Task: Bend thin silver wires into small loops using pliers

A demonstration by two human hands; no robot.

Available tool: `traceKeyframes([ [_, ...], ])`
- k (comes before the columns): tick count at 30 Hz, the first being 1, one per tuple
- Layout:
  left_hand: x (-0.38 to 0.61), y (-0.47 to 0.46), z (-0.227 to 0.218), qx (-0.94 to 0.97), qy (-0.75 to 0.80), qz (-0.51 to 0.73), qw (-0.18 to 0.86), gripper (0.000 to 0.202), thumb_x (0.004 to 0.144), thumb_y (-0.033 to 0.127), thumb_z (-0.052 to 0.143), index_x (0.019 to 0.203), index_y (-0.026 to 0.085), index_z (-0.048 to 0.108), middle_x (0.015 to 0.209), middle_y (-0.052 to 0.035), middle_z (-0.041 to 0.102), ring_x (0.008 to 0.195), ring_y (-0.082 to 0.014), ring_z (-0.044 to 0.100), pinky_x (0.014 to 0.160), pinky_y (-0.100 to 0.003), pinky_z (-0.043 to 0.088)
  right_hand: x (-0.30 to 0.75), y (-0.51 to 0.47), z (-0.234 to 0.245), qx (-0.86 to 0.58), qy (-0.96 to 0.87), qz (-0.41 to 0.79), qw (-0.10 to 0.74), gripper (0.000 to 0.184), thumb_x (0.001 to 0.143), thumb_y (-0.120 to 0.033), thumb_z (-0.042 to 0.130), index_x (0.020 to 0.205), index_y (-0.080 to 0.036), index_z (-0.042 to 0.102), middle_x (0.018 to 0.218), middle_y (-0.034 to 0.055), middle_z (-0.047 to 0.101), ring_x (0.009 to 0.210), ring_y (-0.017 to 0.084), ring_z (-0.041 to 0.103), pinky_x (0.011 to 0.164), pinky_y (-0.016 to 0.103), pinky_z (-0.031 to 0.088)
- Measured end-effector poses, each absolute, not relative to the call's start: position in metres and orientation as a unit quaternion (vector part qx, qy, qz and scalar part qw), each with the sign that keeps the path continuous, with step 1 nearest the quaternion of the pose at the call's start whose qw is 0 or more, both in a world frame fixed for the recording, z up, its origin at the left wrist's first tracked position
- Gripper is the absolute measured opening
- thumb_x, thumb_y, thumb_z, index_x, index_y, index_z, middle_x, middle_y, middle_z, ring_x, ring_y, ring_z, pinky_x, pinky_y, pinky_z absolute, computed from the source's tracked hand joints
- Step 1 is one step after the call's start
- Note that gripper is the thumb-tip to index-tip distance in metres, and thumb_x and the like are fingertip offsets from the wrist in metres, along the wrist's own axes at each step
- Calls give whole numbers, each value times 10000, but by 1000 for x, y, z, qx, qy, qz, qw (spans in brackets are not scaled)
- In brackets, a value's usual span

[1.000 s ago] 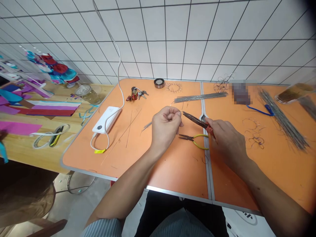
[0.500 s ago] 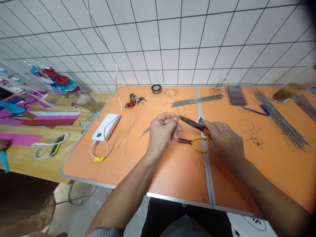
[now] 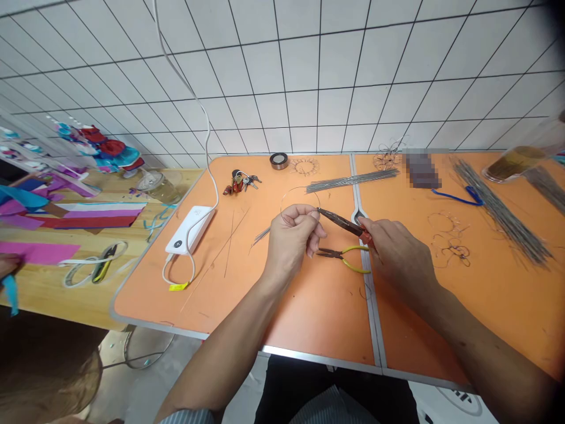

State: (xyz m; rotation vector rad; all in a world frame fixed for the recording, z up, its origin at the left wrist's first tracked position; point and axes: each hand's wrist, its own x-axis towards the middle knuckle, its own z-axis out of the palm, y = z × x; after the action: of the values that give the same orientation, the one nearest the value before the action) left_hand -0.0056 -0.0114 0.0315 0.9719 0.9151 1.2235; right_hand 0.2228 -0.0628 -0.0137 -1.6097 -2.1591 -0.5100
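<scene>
My left hand (image 3: 291, 238) pinches a thin wire ring (image 3: 295, 189) between thumb and fingers; the loop rises above the knuckles. In my right hand (image 3: 399, 250) is a pair of pliers (image 3: 339, 221) with dark jaws and red handles, pointing left. Its jaw tips meet the wire right beside my left thumb. Exactly how the jaws grip the wire is too small to make out. Below, yellow-handled pliers (image 3: 342, 253) lie on the orange table (image 3: 318, 330), close to my left fingertips.
Wire bundles (image 3: 353, 180) lie behind my hands, with more wire rods (image 3: 503, 215) at right. A power bank (image 3: 189, 229), keys (image 3: 241, 181) and a tape roll (image 3: 279, 161) are on the left half. Another person's hand (image 3: 7, 265) is at the far left, by pink cloth (image 3: 42, 253).
My hands and the pliers stay almost in place at the wire ring. The view has shifted very slightly; the other person's hand at far left has moved a little.
</scene>
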Motion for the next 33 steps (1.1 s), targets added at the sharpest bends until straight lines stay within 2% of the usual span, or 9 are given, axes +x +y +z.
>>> traceKeyframes([
  [10, -4, -12, 32, 412, 403, 533, 620, 218, 854, 364, 798, 845, 186, 672, 614, 25, 697, 370, -68, 480, 342, -201, 325, 219, -64, -11, -572, -774, -175, 206, 311, 1093, -126, 529, 1341, -179, 708, 931, 70, 751, 900, 248, 655, 647, 360, 306],
  [16, -2, -12, 32, 406, 405, 538, 618, 184, 853, 328, 773, 820, 187, 660, 597, 30, 683, 367, -63, 459, 342, -200, 301, 213, -65, -12, -578, -769, -166, 216, 210, 1106, -190, 537, 1110, -200, 747, 868, 52, 736, 850, 238, 643, 634, 345, 308],
  [20, -2, -13, 31, 409, 413, 535, 613, 190, 840, 341, 774, 817, 194, 655, 592, 39, 672, 370, -61, 450, 346, -201, 292, 212, -64, -11, -579, -768, -161, 223, 250, 1123, -275, 542, 977, -202, 732, 837, 61, 729, 805, 235, 624, 638, 344, 308],
  [26, -1, -14, 30, 413, 407, 534, 615, 199, 839, 348, 772, 801, 198, 646, 584, 46, 660, 364, -56, 437, 347, -203, 288, 215, -62, -6, -579, -773, -133, 225, 270, 1096, -368, 608, 883, -223, 689, 829, 74, 739, 818, 259, 612, 717, 352, 352],
  [31, -1, -12, 30, 407, 396, 528, 631, 209, 816, 344, 785, 773, 194, 646, 569, 43, 655, 343, -53, 419, 331, -202, 263, 211, -65, -6, -640, -741, -36, 201, 215, 1059, -291, 624, 851, -236, 630, 769, 8, 680, 698, 190, 592, 595, 323, 266],
  [33, -2, -11, 31, 401, 393, 526, 639, 210, 811, 334, 789, 759, 191, 645, 562, 43, 651, 334, -51, 414, 326, -201, 255, 211, -66, -7, -641, -741, -23, 199, 174, 1067, -288, 614, 910, -235, 665, 804, 10, 699, 717, 189, 623, 590, 320, 281],
])
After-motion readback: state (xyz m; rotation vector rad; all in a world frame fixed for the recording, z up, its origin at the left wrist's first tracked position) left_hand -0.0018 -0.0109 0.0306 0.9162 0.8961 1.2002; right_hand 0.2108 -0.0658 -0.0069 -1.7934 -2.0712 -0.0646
